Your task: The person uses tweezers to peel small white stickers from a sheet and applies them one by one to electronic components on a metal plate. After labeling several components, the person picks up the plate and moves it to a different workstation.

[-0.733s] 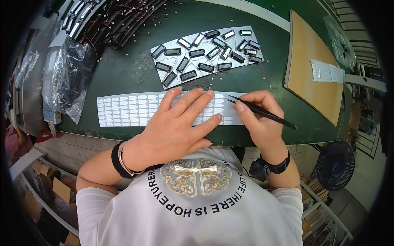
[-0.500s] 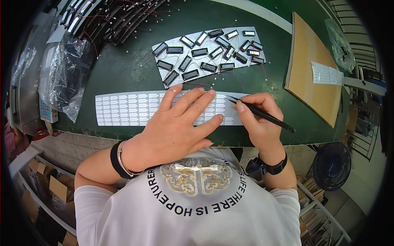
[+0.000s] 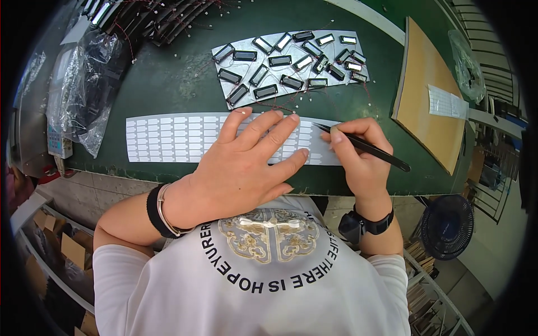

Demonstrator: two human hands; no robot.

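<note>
While the white label sheet (image 3: 330, 157) lies near the green table's (image 3: 168, 92) edge, its labels (image 3: 194, 135) look light and limp, probably best lifted by an edge. The left hand (image 3: 246, 159) rests spread across it, grasping nothing; the right hand (image 3: 367, 168) pinches black tweezers (image 3: 386, 155).

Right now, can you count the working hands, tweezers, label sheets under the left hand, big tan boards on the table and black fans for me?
Hands: 2, the left hand and the right hand
Tweezers: 1
Label sheet: 1
Big tan board: 1
Black fan: 1
Total: 6
</note>
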